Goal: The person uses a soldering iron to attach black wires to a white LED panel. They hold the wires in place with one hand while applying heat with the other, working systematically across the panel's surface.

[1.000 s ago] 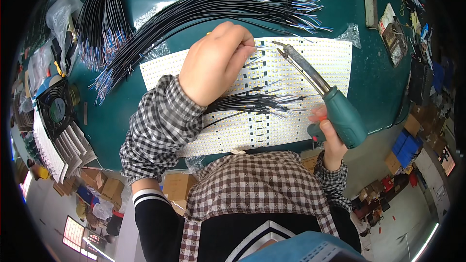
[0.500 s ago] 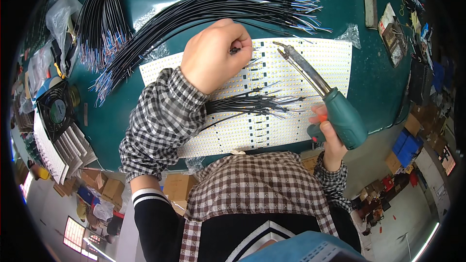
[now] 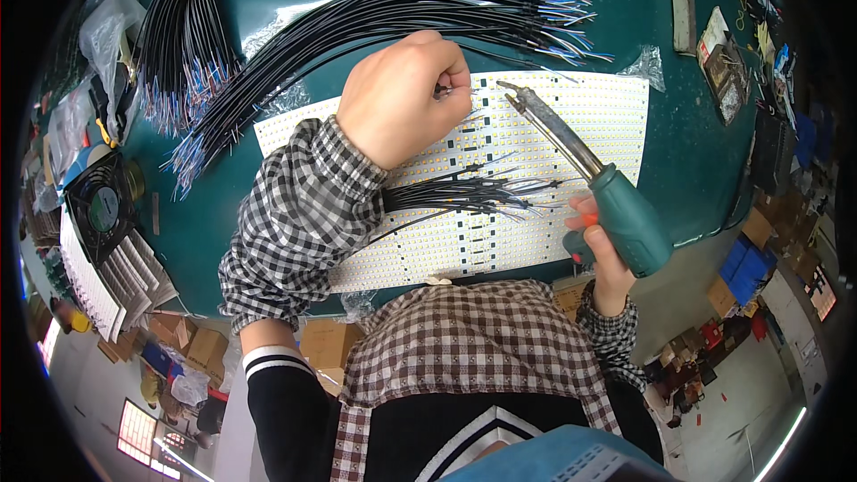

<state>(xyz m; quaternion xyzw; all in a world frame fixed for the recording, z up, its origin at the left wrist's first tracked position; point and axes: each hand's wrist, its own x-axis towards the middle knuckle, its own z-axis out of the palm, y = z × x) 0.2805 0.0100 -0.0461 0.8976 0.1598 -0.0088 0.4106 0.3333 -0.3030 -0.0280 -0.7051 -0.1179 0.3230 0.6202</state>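
My left hand [image 3: 406, 100] is closed over the upper part of a white LED panel [image 3: 589, 138], with a bit of black cable [image 3: 441, 89] showing inside the curled fingers. In my right hand [image 3: 611, 268] is a green-handled soldering iron [image 3: 632, 219] of pistol shape. Its dark tip points up and left, just right of the left fingertips, over the panel's upper edge. A small bunch of black cables [image 3: 437, 195] with stripped thin ends lies across the panel below my left hand. What the left palm covers is hidden.
A long sheaf of black cables [image 3: 402, 4] lies behind the panel, and a tied bundle [image 3: 178, 36] stands at the far left. A small fan [image 3: 100, 205] and stacked white sheets [image 3: 134, 272] sit at left. At the right lies a worn soldering tray [image 3: 721, 67].
My left hand has shifted slightly to the right, its fingers turning a little. The soldering iron's tip has moved slightly left and down, nearer the left fingertips.
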